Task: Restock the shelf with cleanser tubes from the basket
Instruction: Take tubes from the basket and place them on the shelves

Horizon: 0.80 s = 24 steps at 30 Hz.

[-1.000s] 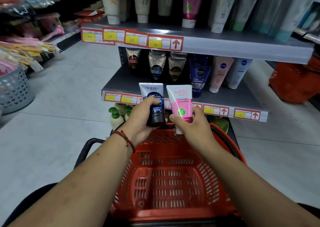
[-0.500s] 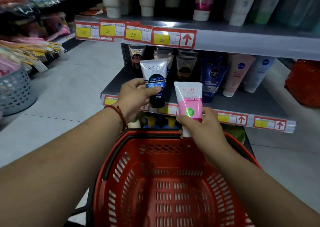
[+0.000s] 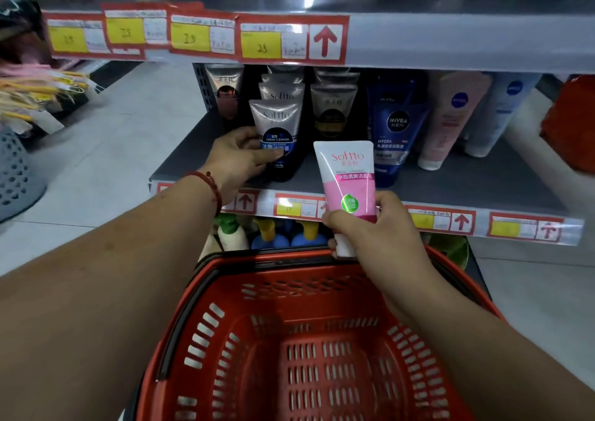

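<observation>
My left hand [image 3: 240, 160] grips a silver and blue cleanser tube [image 3: 277, 131], which stands cap down on the grey middle shelf [image 3: 483, 189] in front of a row of matching silver tubes [image 3: 281, 94]. My right hand [image 3: 370, 227] holds a white and pink cleanser tube [image 3: 349, 176] upright by its lower end, in front of the shelf edge and above the far rim of the red basket [image 3: 322, 340]. No tubes show inside the basket.
Dark gold-label tubes [image 3: 333, 105], blue Nivea tubes [image 3: 394, 124] and pale pink and white tubes [image 3: 450, 114] fill the shelf to the right. Pump bottles [image 3: 267, 230] stand on the shelf below. A grey basket [image 3: 16, 176] sits on the floor at left, a red one [image 3: 570, 124] at right.
My left hand carried the silver and blue tube forward and down onto the middle shelf, in front of the matching row. My right hand with the pink tube stayed near the shelf edge. The view moved closer.
</observation>
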{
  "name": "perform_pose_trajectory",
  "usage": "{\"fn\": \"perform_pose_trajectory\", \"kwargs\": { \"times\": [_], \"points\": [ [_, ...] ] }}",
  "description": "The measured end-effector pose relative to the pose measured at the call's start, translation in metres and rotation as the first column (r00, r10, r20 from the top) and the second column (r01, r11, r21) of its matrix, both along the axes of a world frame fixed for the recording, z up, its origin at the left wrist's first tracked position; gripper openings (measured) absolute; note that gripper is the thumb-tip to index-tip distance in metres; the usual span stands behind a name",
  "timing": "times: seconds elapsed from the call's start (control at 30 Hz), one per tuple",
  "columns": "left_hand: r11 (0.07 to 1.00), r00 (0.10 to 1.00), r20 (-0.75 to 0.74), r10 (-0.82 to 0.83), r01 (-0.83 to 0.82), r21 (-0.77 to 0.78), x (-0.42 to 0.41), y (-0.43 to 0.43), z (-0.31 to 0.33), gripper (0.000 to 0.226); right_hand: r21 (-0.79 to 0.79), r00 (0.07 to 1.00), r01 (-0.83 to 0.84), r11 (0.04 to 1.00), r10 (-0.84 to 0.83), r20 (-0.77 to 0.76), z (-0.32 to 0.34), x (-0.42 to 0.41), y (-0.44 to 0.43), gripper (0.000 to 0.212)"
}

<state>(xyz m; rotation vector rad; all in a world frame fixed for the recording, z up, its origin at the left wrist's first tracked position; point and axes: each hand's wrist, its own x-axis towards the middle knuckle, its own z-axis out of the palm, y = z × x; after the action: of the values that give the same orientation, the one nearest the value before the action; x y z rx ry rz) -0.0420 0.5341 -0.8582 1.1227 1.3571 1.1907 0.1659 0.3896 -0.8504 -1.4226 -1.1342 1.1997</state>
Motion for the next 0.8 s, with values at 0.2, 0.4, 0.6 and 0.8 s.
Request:
{"fn": "perform_pose_trajectory", "kwargs": {
  "times": [0.2,0.4,0.6,0.8],
  "points": [
    [0.999,0.999,0.005,-0.037,0.037,-0.006,0.002,0.004,-0.005,0.052,-0.061,0.998,-0.037,0.997,0.033,-0.062,-0.004,-0.001,-0.001,0.038],
    [1.000,1.000,-0.024,-0.013,0.013,-0.019,0.003,0.008,-0.006,0.050,-0.072,0.992,-0.074,0.995,0.066,-0.110,-0.004,-0.005,-0.004,0.039],
    [0.996,0.997,0.052,0.058,-0.054,-0.078,0.000,0.006,-0.008,0.057,-0.062,0.995,-0.052,0.997,0.047,-0.087,0.000,-0.006,-0.004,0.039],
    [0.988,0.988,-0.014,0.156,-0.156,-0.015,0.003,-0.022,-0.002,0.038,-0.035,0.997,-0.035,0.999,0.033,-0.072,0.014,0.000,-0.013,0.035]
  ]
}}
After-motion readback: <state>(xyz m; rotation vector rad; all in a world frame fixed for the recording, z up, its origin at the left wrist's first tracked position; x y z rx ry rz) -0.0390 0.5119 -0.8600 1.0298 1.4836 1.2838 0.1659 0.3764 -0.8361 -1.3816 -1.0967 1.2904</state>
